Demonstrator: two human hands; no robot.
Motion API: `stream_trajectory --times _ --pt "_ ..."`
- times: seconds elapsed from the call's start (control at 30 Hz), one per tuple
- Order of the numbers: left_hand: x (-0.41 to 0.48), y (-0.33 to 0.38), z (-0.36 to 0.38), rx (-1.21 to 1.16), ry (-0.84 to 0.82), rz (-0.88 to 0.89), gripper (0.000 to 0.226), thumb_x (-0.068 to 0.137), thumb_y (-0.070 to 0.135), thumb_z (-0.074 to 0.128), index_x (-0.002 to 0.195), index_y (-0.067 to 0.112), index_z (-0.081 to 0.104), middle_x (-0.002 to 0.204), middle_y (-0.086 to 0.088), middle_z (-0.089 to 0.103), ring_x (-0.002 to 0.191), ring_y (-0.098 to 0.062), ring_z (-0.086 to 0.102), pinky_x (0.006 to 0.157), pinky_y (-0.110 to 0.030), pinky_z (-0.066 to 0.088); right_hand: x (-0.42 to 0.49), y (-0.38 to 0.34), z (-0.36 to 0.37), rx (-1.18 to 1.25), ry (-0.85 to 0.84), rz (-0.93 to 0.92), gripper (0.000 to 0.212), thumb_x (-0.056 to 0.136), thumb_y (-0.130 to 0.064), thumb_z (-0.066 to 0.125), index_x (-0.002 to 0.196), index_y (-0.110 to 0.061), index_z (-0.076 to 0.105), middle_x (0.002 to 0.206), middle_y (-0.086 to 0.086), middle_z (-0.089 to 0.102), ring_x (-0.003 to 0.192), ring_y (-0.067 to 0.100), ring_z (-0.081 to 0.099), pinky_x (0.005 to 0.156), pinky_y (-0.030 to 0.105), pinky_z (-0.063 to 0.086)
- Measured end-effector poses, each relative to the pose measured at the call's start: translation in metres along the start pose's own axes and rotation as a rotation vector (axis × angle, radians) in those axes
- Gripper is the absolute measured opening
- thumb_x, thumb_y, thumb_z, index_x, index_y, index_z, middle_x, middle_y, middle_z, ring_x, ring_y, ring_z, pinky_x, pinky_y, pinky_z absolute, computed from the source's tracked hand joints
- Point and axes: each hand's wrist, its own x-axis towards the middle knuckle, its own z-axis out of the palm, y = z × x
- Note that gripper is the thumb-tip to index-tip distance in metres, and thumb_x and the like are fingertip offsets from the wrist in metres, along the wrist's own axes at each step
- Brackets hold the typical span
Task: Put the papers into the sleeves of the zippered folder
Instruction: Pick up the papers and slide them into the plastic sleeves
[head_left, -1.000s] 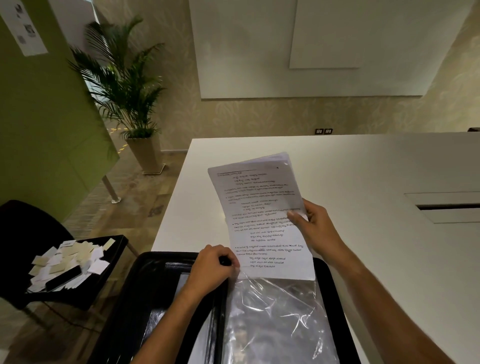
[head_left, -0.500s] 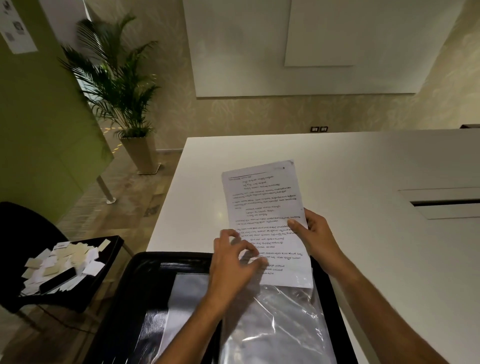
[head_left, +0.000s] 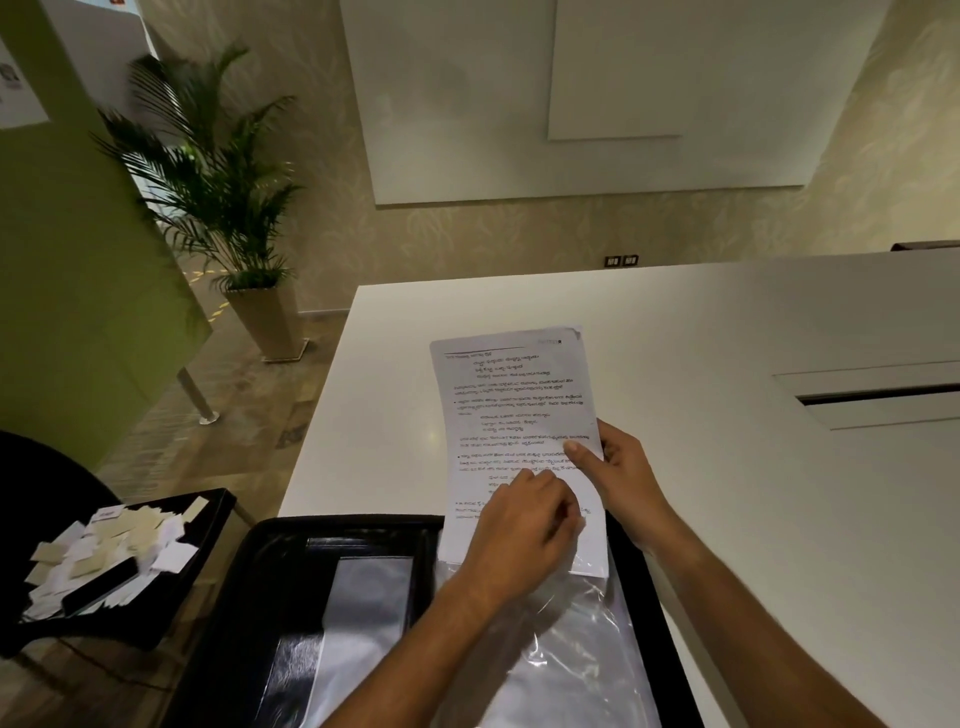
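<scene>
Right hand (head_left: 618, 478) pinches the white printed sheet (head_left: 514, 395) by its right edge. Left hand (head_left: 524, 525), on the black zippered folder (head_left: 291, 571) a second ago, now curls onto the sheet's lower part; pinching or pressing, can't tell. Sheet lowered to the clear plastic sleeve (head_left: 587, 649) mouth; insertion looks about to start.

Matt printed paper sheet (head_left: 514, 415); glossy, crinkled clear plastic sleeve (head_left: 582, 649); black folder (head_left: 291, 597); smooth matt white table (head_left: 727, 467).
</scene>
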Motion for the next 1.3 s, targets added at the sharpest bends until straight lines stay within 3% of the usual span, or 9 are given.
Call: stream_trajectory --times 0.13,0.33,0.57,0.7,0.87,1.0,1.07,1.17,1.3 --pt "0.0 0.004 -0.005 -0.043 -0.017 -0.027 0.017 0.108 0.039 0.058 0.1 0.024 0.059 0.094 0.01 0.065 0.087 -0.012 0.054 0.077 -0.039 0.052 0.001 -0.001 0.001 0.013 -0.009 -0.009 0.027 0.11 -0.016 0.069 0.133 -0.027 0.077 0.125 0.001 0.084 0.113 0.022 0.082 0.088 0.026 0.065" --pt "-0.001 0.002 -0.006 0.043 -0.12 0.051 0.022 0.093 0.048 0.079 0.101 0.028 0.073 0.098 0.01 0.073 0.092 -0.013 0.063 0.082 -0.037 0.054 0.002 -0.002 0.001 -0.017 0.007 -0.016 0.026 0.11 -0.02 0.069 0.13 -0.034 0.078 0.125 -0.004 0.084 0.112 0.018 0.082 0.085 0.023 0.065" --pt "0.002 0.001 -0.001 0.054 -0.012 0.1 0.017 0.104 0.038 0.066 0.095 0.024 0.071 0.097 0.01 0.069 0.089 -0.014 0.058 0.076 -0.041 0.053 0.003 -0.001 0.0 -0.038 -0.023 -0.004 0.027 0.11 -0.019 0.068 0.134 -0.03 0.077 0.126 -0.005 0.084 0.115 0.016 0.08 0.09 0.022 0.064" --pt "0.005 0.002 -0.002 0.071 0.083 0.099 0.015 0.106 0.032 0.061 0.098 0.021 0.064 0.097 0.008 0.067 0.086 -0.015 0.056 0.073 -0.038 0.05 0.0 0.005 0.001 -0.017 -0.056 0.035 0.028 0.109 -0.022 0.07 0.136 -0.027 0.076 0.129 -0.002 0.083 0.119 0.018 0.079 0.098 0.03 0.065" --pt "0.012 0.003 -0.006 0.09 0.056 0.11 0.003 0.103 0.021 0.065 0.101 0.021 0.063 0.093 0.006 0.074 0.078 -0.016 0.065 0.07 -0.032 0.051 0.001 0.007 0.001 0.001 -0.122 0.124 0.031 0.096 -0.016 0.074 0.122 -0.029 0.084 0.122 0.0 0.085 0.114 0.02 0.082 0.09 0.028 0.067" --pt "0.013 0.001 -0.002 0.102 0.043 0.109 0.01 0.104 0.03 0.067 0.106 0.021 0.066 0.1 0.003 0.077 0.084 -0.017 0.069 0.073 -0.03 0.051 0.002 0.005 -0.009 -0.062 -0.213 0.272 0.034 0.083 -0.015 0.073 0.11 -0.028 0.088 0.117 -0.001 0.086 0.109 0.018 0.083 0.086 0.026 0.067" --pt "0.012 -0.005 -0.005 0.04 -0.033 0.081 0.02 0.1 0.041 0.071 0.108 0.024 0.064 0.1 0.006 0.077 0.087 -0.016 0.069 0.074 -0.03 0.051 0.002 0.004 -0.016 -0.104 -0.279 0.335 0.034 0.077 -0.014 0.078 0.107 -0.026 0.089 0.114 0.001 0.087 0.105 0.019 0.084 0.08 0.022 0.065" --pt "0.01 -0.033 -0.021 0.051 -0.267 -0.019 0.035 0.091 0.06 0.076 0.11 0.033 0.064 0.104 0.012 0.078 0.092 -0.01 0.068 0.081 -0.031 0.048 -0.001 0.007 -0.024 -0.195 -0.341 0.399 0.04 0.085 0.003 0.076 0.117 -0.019 0.086 0.119 0.004 0.086 0.107 0.026 0.084 0.085 0.031 0.067" --pt "0.001 -0.076 -0.039 0.23 -0.456 -0.125 0.022 0.088 0.057 0.078 0.092 0.038 0.067 0.098 0.018 0.071 0.099 -0.01 0.061 0.085 -0.034 0.034 -0.006 0.008 -0.036 -0.318 -0.41 0.462 0.038 0.089 0.007 0.081 0.124 -0.008 0.081 0.12 0.005 0.086 0.109 0.027 0.083 0.091 0.038 0.066"
